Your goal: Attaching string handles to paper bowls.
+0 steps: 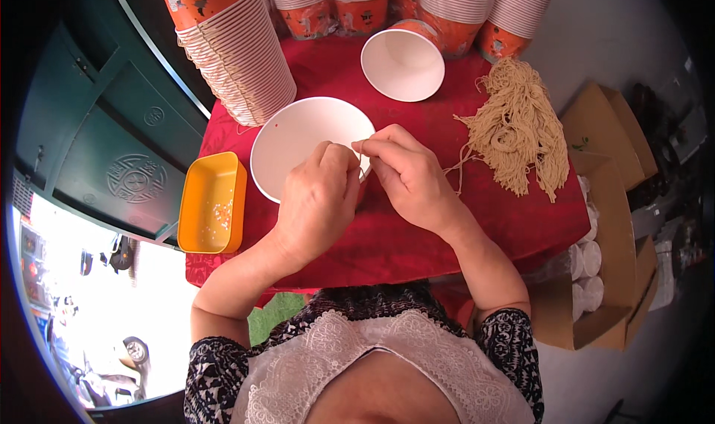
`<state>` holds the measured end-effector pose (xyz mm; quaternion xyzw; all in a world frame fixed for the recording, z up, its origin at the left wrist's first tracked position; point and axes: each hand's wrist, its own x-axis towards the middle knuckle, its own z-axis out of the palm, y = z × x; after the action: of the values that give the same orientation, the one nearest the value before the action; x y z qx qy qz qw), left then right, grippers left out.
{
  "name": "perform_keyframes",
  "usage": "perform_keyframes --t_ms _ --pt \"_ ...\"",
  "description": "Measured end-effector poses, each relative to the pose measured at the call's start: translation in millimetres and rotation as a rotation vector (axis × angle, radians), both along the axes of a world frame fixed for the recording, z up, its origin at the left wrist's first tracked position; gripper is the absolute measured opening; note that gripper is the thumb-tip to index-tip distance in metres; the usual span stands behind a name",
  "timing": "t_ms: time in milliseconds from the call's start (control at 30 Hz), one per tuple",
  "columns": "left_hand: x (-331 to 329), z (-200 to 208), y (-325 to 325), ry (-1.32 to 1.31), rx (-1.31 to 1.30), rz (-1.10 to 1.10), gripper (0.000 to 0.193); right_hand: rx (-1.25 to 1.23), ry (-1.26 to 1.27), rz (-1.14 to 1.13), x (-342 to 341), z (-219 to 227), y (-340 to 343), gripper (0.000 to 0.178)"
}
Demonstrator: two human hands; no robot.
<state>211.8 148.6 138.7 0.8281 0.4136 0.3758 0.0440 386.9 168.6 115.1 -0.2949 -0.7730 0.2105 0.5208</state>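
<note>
A white-lined paper bucket stands on the table in front of me, mouth up, with a small hole showing in its far-left wall. At its right rim my two hands meet, fingertips almost touching. My left hand is closed in a pinch; what lies in its fingers is hidden. The thumb and forefinger of my right hand pinch a thin strand that looks like cord, close to the rim. To the right lies a loose heap of tan cords, a few strands trailing toward my right wrist.
A tall stack of orange-patterned buckets with cords down its side rises at left. More stacks line the back; another bucket lies tilted before them. A yellow tray holds small bits. Open cardboard boxes stand right of the red-clothed table.
</note>
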Motion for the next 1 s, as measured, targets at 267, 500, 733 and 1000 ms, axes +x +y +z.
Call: perform_keyframes --t_ms 267,500,733,1000 --pt "2 -7 1 -0.053 0.050 -0.028 0.018 -0.184 -0.066 0.180 9 6 5 0.018" --pt "-1 -2 1 -0.070 0.029 -0.045 0.018 -0.320 0.027 0.211 11 7 5 0.006" --pt "-6 10 3 -0.205 -0.271 -0.132 0.008 0.130 -0.011 -0.090 -3 -4 -11 0.014" --pt "-6 7 6 -0.211 -0.225 -0.026 0.005 0.428 -0.121 -0.123 2 -23 -25 0.017"
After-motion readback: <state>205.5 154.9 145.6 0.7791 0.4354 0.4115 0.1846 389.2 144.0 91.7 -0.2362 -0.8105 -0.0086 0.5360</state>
